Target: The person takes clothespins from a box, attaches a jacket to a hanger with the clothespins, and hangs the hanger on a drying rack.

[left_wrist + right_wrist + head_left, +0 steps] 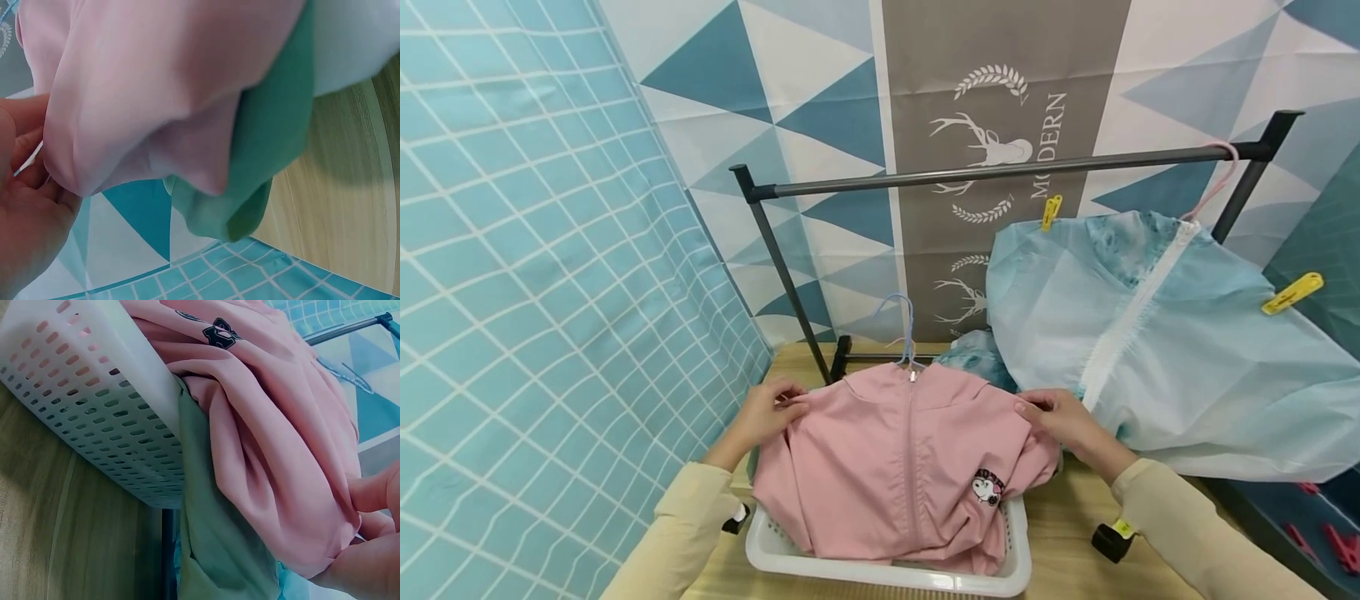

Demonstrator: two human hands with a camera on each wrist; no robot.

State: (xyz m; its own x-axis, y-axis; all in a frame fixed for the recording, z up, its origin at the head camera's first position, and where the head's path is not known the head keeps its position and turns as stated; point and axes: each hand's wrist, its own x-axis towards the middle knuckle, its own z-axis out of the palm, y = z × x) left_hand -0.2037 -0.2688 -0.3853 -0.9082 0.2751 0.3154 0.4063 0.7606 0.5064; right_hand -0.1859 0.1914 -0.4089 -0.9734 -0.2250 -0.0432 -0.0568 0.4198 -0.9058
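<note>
A pink zipped jacket [865,467] lies spread over a white basket [887,571], a blue hanger [909,329] standing up from its collar. My left hand [767,410] pinches its left shoulder; in the left wrist view the hand [31,194] grips the edge of the pink cloth [137,81], with green cloth [275,119] beside it. At the other shoulder my right hand [1060,417] pinches the fabric. The right wrist view has that hand [375,550] holding a pink fold [312,531], while green cloth [215,519] hangs over the rim of the basket [94,412].
Behind the basket stands a dark metal rack [1000,171]. On its right end a light blue garment [1210,350] hangs from a pink hanger [1221,179], with yellow clips [1292,293] on it. A dark tray [1285,517] with red clips is at the lower right.
</note>
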